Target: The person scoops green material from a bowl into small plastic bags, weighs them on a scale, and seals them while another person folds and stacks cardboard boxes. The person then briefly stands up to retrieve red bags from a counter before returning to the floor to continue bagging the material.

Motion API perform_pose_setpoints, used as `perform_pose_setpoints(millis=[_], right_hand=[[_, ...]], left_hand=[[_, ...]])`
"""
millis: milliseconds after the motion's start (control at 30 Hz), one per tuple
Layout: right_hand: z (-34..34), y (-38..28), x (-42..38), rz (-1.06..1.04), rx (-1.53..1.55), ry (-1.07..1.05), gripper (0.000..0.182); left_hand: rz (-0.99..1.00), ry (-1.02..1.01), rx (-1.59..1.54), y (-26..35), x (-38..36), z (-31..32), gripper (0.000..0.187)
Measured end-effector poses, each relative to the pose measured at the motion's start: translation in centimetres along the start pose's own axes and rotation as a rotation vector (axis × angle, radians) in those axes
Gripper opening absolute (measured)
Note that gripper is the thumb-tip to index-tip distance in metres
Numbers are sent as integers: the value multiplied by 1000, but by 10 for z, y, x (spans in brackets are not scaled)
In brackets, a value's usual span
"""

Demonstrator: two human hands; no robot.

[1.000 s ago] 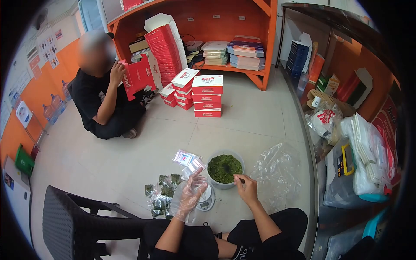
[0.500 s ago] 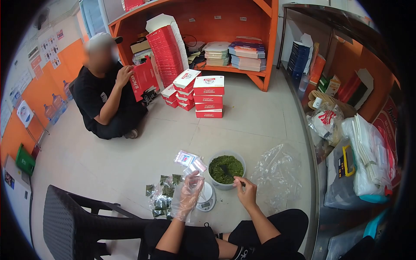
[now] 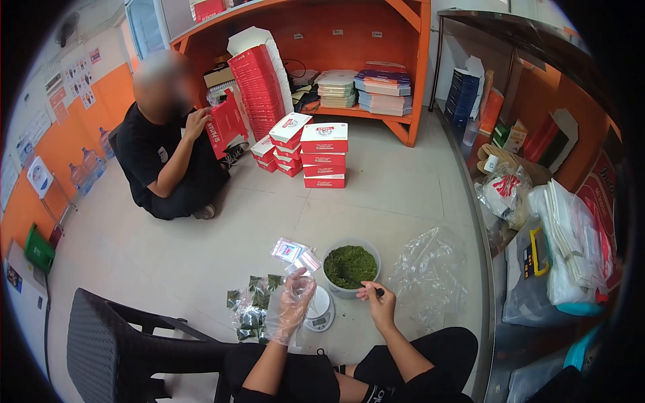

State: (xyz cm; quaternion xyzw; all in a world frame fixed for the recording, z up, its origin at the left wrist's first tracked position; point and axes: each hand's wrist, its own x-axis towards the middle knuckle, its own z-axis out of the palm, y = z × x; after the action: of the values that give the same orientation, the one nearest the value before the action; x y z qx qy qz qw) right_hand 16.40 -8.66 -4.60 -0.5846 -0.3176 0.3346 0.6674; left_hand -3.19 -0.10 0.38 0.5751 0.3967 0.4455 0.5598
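Observation:
A round translucent tub point(image 3: 325, 277) of chopped green herb-like flakes point(image 3: 351, 263) stands on the floor in front of me. My right hand point(image 3: 381, 305) is just below its near rim, closed round a black spoon point(image 3: 380, 292); only the handle end shows clearly. My left hand point(image 3: 293, 305), in a loose clear plastic glove, is raised with curled fingers beside a white kitchen scale point(image 3: 321, 310). What those fingers hold, if anything, I cannot make out. Several small filled bags point(image 3: 254, 316) lie left of it, and flat printed zip bags point(image 3: 289, 250) lie beyond.
A crumpled clear plastic bag point(image 3: 430, 269) lies right of the tub. A black plastic stool point(image 3: 101, 336) is at my left. Ahead, a seated person point(image 3: 168, 148) handles a red carton point(image 3: 225, 127) beside stacked red-and-white boxes point(image 3: 324, 158). A loaded metal shelf point(image 3: 480, 269) runs along the right.
My right hand has drawn the spoon out of the green flakes toward me, leaving a hollow in them. My left hand has hardly moved. The other person's head and the red carton have shifted slightly.

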Motion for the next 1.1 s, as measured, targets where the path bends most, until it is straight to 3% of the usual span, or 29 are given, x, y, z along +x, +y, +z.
perform_pose_setpoints(millis=[567, 733, 967, 1033, 1067, 1100], right_hand=[[-15, 11, 7, 252, 314, 75, 28], [-15, 12, 9, 314, 374, 46, 28], [-31, 17, 17, 405, 582, 205, 26], [-35, 11, 23, 401, 616, 233, 26], [-38, 5, 25, 364, 622, 246, 26], [-40, 0, 25, 328, 630, 261, 25]], left_hand=[[-16, 37, 54, 5, -1, 0, 49], [2, 5, 287, 23, -2, -1, 53], [11, 92, 205, -27, 20, -2, 57], [192, 9, 402, -38, 36, -1, 55], [198, 14, 401, -21, 39, 2, 55], [215, -78, 635, 11, 42, 8, 53]])
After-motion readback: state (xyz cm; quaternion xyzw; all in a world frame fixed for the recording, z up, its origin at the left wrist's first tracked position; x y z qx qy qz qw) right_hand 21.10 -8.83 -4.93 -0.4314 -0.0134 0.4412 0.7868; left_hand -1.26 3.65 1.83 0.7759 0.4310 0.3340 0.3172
